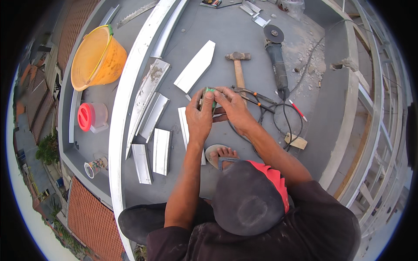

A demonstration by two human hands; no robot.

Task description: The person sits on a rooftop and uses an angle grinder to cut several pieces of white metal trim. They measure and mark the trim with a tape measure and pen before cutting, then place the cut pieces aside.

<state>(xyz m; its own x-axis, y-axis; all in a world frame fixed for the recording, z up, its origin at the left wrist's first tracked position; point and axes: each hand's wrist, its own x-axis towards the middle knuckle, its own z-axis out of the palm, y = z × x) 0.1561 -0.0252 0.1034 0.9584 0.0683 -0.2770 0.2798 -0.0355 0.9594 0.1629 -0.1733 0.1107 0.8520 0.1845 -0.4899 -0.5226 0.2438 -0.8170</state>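
My left hand (200, 116) and my right hand (234, 108) meet in front of me, fingers closed around a small green and dark box-shaped thing (210, 90). Its exact kind is mostly hidden by the fingers. Just beyond my right hand lies a hammer (238, 69), its wooden handle toward me. Beside that hand is a tool with black and orange handles (260, 96), its jaws partly covered. A flat white metal piece (195, 66) rests beyond my left hand, and a narrow white strip (183, 124) lies to its left.
An angle grinder (277, 63) with a looping black cable lies right, near a red-and-white pen (298, 110) and wood block (295, 141). Several metal channels (162, 152) and a long white beam (117, 130) lie left, with a yellow bucket (114, 61) and red-lidded jug (101, 115) beyond.
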